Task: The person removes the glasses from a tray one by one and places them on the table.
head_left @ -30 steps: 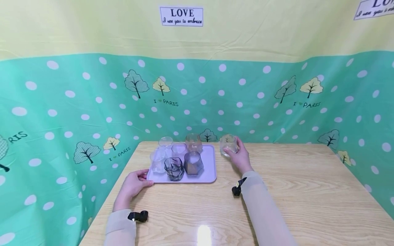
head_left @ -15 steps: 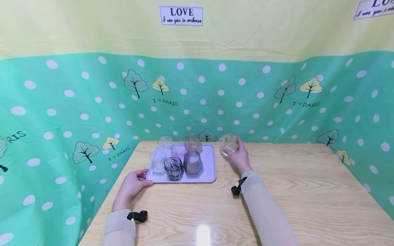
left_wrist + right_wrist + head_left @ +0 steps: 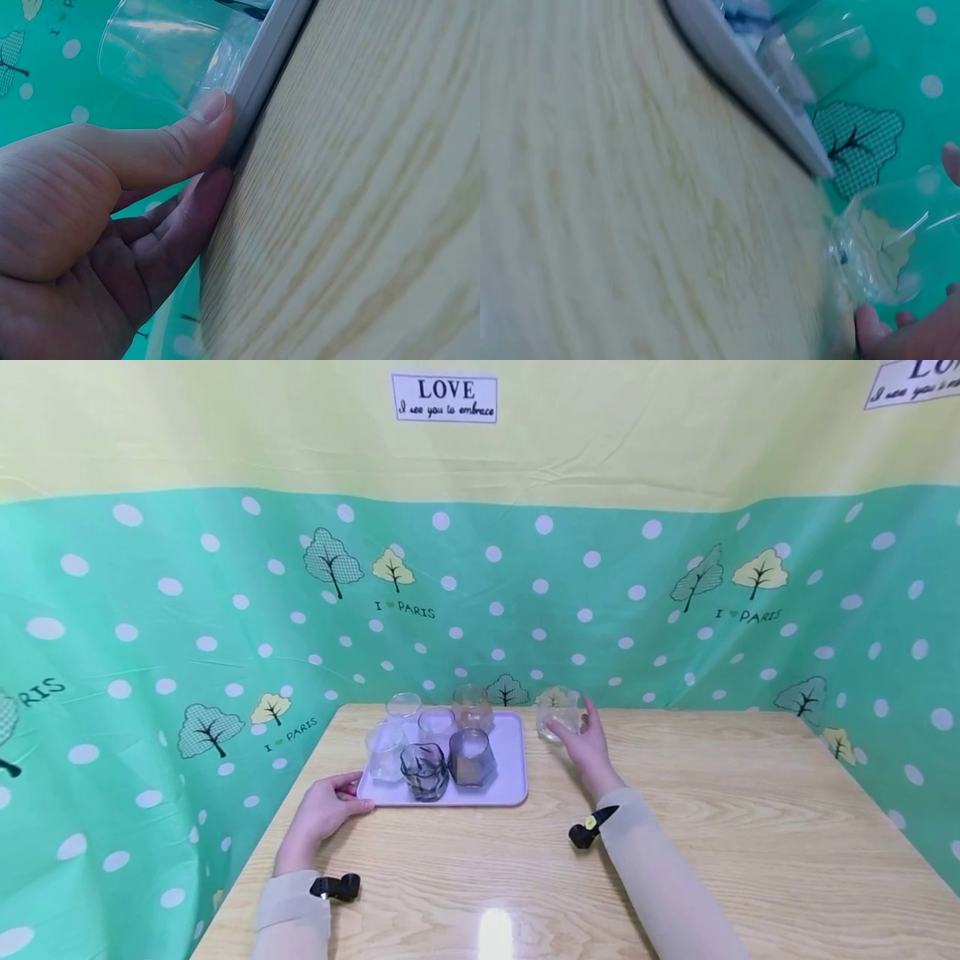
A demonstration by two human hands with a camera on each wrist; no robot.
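Observation:
My left hand (image 3: pixel 322 814) pinches the front left corner of a lilac tray (image 3: pixel 512 777). In the left wrist view its thumb (image 3: pixel 176 154) lies on the tray's rim (image 3: pixel 262 67), with fingers below. A clear rounded glass (image 3: pixel 553 706) stands upright on the table, just right of the tray. Around it is my right hand (image 3: pixel 588 750), thumb in front and fingers loosened, with a gap beside the glass. The right wrist view shows this glass (image 3: pixel 877 240) between spread digits at the frame's edge.
Several glasses stand on the tray, among them a dark wavy glass (image 3: pixel 425 774), a grey faceted glass (image 3: pixel 471 760), an amber-tinted glass (image 3: pixel 472 708) and a clear glass (image 3: pixel 385 752). Behind the wooden table (image 3: pixel 465 868) hangs a green dotted cloth (image 3: pixel 540 585).
My right hand's fingers have spread away from the clear glass, and its wrist has shifted slightly right. The glass, the tray and my left hand stay where they were.

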